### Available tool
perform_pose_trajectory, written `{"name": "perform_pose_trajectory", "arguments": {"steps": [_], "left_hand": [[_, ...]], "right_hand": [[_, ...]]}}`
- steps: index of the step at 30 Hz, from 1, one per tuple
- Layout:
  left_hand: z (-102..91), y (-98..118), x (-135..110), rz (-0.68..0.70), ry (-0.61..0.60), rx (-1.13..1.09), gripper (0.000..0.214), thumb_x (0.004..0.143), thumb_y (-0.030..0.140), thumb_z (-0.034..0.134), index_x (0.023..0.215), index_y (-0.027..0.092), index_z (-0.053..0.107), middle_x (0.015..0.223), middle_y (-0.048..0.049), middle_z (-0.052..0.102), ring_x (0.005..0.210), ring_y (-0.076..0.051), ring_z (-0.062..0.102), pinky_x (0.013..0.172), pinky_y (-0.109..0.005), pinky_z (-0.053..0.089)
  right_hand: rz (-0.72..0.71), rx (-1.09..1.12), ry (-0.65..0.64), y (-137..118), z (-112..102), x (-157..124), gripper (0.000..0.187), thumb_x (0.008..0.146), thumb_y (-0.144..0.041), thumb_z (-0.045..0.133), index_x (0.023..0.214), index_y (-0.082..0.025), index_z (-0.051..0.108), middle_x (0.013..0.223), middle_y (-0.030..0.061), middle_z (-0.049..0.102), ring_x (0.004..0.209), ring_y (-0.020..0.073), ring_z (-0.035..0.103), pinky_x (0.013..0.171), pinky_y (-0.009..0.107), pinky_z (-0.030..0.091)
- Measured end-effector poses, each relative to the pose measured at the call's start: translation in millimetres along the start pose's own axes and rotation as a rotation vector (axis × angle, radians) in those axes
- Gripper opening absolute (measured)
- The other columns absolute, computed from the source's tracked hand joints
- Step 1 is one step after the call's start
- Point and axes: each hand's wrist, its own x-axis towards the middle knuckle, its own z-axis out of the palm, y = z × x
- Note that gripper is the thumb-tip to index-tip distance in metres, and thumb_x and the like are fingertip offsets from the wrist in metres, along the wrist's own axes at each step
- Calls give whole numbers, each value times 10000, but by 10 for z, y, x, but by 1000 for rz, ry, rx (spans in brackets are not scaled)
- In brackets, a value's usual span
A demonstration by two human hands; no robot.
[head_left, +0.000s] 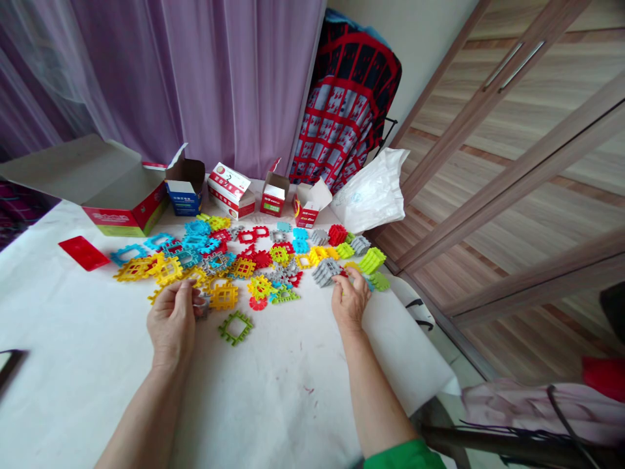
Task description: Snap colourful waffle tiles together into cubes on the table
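Several coloured plastic interlocking square pieces [244, 257] lie scattered across a table covered with a white sheet [273, 391]. My left hand [172, 320] is curled round a small grey piece at the near edge of the pile, beside a yellow square [223, 296]. A green open square frame [236, 327] lies alone just to its right. My right hand [349, 301] rests at the right end of the pile, fingers pinching at a grey stacked block [326, 271] next to green pieces [372, 260].
Several opened cardboard boxes [112, 189] stand along the back, before a purple curtain. A red flat lid [84, 253] lies at left. A white plastic bag [374, 189] sits at the back right. The table's right edge drops to a wooden floor.
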Motion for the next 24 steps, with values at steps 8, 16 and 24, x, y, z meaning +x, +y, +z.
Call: {"name": "perform_pose_trajectory", "arguments": {"steps": [8,16,24], "left_hand": [[-11,-27,9,21,-4,15,165,832,416,610,761,295,696,678,13,645,534,-94,593,389,-216,456],[-11,-40,19,27,-1,12,153,831,403,625,750,291,690,635,38,660,499,-82,560,405,-227,429],[-8,-28,40,-3,5,-13,176,765,406,655,739,233,673,602,40,601,492,-73,525,433,-210,424]], "right_hand": [[4,29,-12,1,-13,-6,240,885,-176,527,892,-258,752,1247,61,594,1108,253,540,933,386,366],[56,136,46,83,1,-4,217,878,-184,484,877,-200,701,1168,120,604,1119,266,557,988,422,409],[-32,374,184,-114,-67,-64,141,894,-176,474,921,-183,613,946,102,657,948,227,613,902,382,478]]}}
